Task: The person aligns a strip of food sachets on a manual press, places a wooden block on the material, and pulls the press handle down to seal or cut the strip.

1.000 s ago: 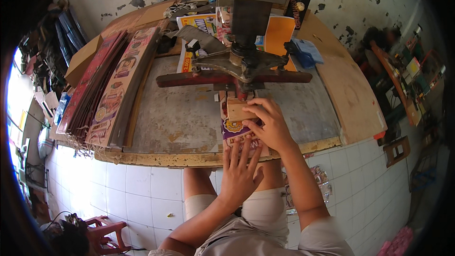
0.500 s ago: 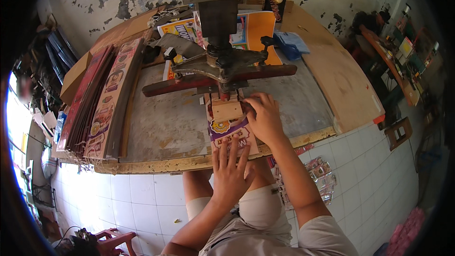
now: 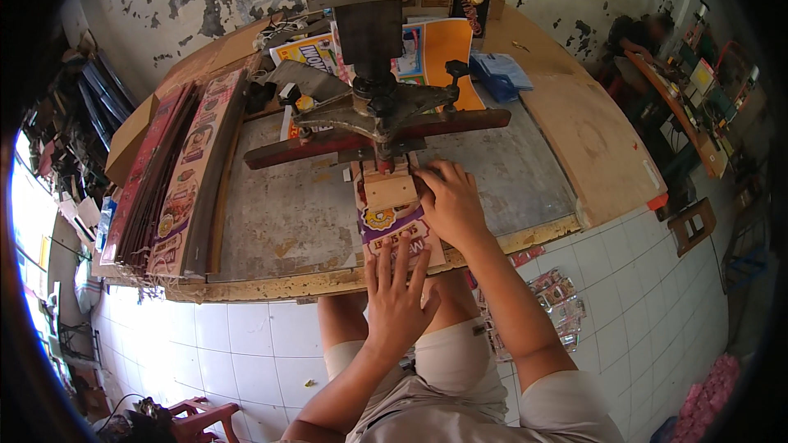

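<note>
A printed cardboard sheet [image 3: 402, 234] in pink, purple and yellow lies at the front edge of the worktable, partly beneath a press. On its far part rests a pale wooden block [image 3: 391, 191], directly under the red-tipped press head [image 3: 383, 156]. My left hand [image 3: 396, 291] lies flat with fingers spread, its fingertips on the sheet's near end. Bent fingers of my right hand [image 3: 450, 201] close against the block's right side; the exact grip is partly hidden. The dark press arm [image 3: 377, 119] with its red crossbar stands over the block.
Stacks of long printed card strips [image 3: 197, 164] stand on the left of the worktable [image 3: 279, 205]. Behind the press lie colourful printed sheets [image 3: 447, 41] and blue packets [image 3: 501, 74]. Shiny packs [image 3: 558, 308] lie on the tiled floor. A person [image 3: 636, 41] sits far right.
The view has shifted slightly. Both hands, the printed sheet and the wooden block keep nearly the same places, and the press looks unmoved.
</note>
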{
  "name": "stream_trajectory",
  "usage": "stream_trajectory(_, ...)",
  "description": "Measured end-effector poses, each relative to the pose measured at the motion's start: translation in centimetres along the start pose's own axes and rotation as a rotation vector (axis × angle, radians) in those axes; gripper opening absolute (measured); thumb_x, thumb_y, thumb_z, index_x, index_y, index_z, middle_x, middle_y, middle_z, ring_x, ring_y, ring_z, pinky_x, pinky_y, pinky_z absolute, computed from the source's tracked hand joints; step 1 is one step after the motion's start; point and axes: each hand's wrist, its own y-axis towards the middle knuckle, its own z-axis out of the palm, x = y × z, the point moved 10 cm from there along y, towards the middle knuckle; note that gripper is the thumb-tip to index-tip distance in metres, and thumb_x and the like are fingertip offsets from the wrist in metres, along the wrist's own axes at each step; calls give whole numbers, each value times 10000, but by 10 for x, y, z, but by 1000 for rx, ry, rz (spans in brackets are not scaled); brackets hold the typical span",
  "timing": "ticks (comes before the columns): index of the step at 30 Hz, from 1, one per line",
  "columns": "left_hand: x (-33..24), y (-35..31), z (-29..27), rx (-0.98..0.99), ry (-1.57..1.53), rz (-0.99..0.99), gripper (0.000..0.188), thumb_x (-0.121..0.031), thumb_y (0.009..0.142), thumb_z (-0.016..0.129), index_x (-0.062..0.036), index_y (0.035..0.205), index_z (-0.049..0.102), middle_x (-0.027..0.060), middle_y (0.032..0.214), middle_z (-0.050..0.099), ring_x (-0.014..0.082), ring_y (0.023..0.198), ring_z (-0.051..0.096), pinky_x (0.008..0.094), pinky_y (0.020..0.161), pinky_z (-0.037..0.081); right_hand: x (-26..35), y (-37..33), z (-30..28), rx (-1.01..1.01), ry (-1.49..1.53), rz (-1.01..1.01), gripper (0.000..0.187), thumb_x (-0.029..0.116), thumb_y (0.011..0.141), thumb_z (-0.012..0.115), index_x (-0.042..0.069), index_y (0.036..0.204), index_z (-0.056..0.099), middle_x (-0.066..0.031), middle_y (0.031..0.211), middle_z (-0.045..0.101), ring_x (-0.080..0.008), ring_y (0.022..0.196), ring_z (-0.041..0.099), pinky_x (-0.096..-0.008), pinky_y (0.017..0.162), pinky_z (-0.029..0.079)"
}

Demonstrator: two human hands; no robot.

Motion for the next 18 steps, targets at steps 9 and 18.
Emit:
stream_trajectory(9, 0, 0, 2, 9, 3, 6, 744, -333, 926, 763, -138, 1615, 560, 227, 1743, 402, 486, 1617, 340, 667, 1302, 263, 0, 0, -1, -28, -5, -17, 355, 100, 922, 690, 76, 1264, 778, -110, 1275, 671, -325, 1211, 621, -480, 1056, 496)
stream_trajectory(18, 0, -1, 1, 6, 1, 19, 731, -351, 937, 756, -133, 1608, 563, 234, 1736, 405, 487, 1617, 336, 675, 1293, 270, 3, 4, -14, -89, 124, -11, 254, 89, 954, 695, 59, 1198, 760, -114, 1221, 694, -342, 1159, 651, -490, 1018, 525)
